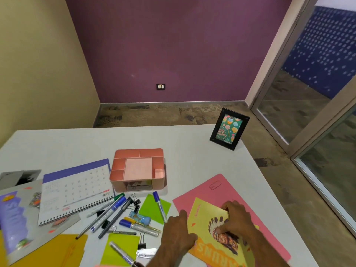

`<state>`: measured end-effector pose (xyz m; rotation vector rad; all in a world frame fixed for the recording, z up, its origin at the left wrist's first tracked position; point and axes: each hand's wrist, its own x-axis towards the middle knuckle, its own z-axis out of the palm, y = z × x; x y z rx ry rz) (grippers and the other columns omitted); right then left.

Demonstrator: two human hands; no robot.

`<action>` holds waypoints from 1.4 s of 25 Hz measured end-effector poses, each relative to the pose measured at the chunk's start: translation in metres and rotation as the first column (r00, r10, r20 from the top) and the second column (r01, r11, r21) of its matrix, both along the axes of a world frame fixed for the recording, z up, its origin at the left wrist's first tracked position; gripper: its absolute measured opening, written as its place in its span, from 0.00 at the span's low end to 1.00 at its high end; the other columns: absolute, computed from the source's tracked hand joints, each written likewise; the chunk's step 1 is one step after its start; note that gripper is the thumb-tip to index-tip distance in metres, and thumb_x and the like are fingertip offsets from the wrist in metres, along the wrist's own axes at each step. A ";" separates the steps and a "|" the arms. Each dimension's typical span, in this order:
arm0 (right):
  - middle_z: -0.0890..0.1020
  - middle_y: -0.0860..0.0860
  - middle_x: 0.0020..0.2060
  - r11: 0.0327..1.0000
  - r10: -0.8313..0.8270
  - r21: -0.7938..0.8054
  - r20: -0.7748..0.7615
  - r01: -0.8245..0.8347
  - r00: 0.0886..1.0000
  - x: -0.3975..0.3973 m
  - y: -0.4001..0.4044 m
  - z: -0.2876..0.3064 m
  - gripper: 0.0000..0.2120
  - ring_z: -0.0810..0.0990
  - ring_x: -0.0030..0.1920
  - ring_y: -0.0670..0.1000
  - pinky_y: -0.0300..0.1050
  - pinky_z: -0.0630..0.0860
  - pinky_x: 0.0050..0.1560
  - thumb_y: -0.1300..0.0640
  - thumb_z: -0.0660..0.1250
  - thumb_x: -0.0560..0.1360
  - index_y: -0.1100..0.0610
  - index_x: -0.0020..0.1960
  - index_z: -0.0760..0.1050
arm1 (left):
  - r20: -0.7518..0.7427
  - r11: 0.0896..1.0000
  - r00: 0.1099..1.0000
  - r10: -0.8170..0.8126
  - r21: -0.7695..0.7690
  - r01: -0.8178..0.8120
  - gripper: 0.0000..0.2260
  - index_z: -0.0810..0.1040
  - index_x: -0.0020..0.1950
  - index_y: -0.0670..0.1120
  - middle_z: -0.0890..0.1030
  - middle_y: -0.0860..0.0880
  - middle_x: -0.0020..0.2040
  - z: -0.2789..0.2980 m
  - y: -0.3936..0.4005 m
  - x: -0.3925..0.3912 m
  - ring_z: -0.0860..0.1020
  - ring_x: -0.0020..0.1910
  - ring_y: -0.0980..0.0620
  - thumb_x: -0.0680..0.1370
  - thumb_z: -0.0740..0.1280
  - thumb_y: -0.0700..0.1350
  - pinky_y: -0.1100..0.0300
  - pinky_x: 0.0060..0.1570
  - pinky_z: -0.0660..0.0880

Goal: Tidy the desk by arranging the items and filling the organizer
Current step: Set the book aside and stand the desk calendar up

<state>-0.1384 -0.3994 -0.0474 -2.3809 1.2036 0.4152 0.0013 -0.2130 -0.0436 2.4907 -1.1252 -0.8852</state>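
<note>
The organizer (137, 169), one pink box with several open compartments and a paler pink square pad in its middle well, sits on the white tabletop (192, 147) just left of the frame's centre. Its front slot holds something that cannot be made out. Below it lies a loose scatter of pens and markers (113, 209), about nine, mostly blue-capped with one green, mixed with several black binder clips (135, 199). Two lime-green paper squares (155, 208) lie among them, one under a blue marker. To the left lies one spiral desk calendar (77, 191), reading "JUNE" upside down. A grey booklet (17, 218) and a mustard-yellow folder (63, 251) fill the lower left corner.

At lower right, one yellow notebook (213, 228) printed with a feathered headdress figure and partial letters "ARUN'S" lies on one pink folder (227, 189). The left hand (178, 234) presses its left edge with curled fingers; the right hand (235, 216) pinches its cover.

One black picture frame (229, 129) stands upright at upper right, partly reading "Happy Birthday".
</note>
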 end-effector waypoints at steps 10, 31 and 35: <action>0.74 0.44 0.49 0.995 -0.095 0.003 0.165 0.096 0.982 -0.014 0.011 0.037 0.35 0.72 0.49 0.48 0.46 0.72 0.47 0.36 0.78 0.47 0.46 0.49 0.70 | -0.425 0.886 0.874 0.236 -0.275 -0.373 0.16 0.75 0.51 0.56 0.76 0.51 0.50 0.025 0.016 -0.018 0.75 0.43 0.62 0.72 0.65 0.36 0.74 0.37 0.70; 0.84 0.63 0.51 0.565 -0.654 0.821 0.508 -0.084 0.560 0.109 0.154 0.062 0.21 0.83 0.50 0.66 0.64 0.77 0.55 0.61 0.75 0.69 0.63 0.59 0.75 | -0.347 0.383 0.563 0.750 -0.466 -0.798 0.11 0.80 0.51 0.47 0.83 0.49 0.48 0.077 0.182 0.179 0.80 0.47 0.50 0.77 0.69 0.54 0.57 0.44 0.74; 0.84 0.63 0.50 0.529 -0.680 0.845 0.475 -0.075 0.558 0.142 0.180 0.062 0.12 0.84 0.48 0.66 0.61 0.79 0.50 0.69 0.64 0.77 0.62 0.59 0.75 | -0.128 0.336 0.404 0.906 -0.364 -0.869 0.18 0.76 0.61 0.44 0.81 0.42 0.56 0.049 0.256 0.220 0.78 0.53 0.42 0.76 0.70 0.52 0.51 0.46 0.76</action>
